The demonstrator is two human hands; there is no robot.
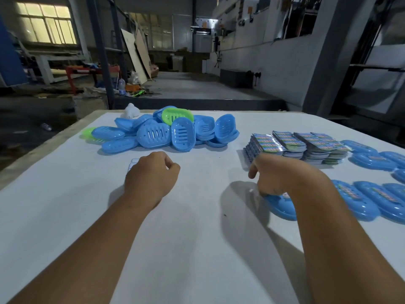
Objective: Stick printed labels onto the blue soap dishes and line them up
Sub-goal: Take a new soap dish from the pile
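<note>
A wide white surface (197,238) fills the lower view, with a dim workshop and a big grey machine (306,51) behind it. At its far middle lies a loose pile of blue soap dishes (166,134), a green dish (177,116) on top and another green one (88,131) at the pile's left edge. To the right stand stacks of printed labels (306,145). Beyond and below them, labelled dishes (372,200) lie in rows along the right edge. The right hand (278,174) comes down on the nearest dish (278,205) of the near row, its grip curled over the dish's left end, fingertips touching it. The left hand (151,174) rests near the surface's middle, its grip curled together; whether it holds anything cannot be told. A small clear piece (132,164) peeks out beside it.
</note>
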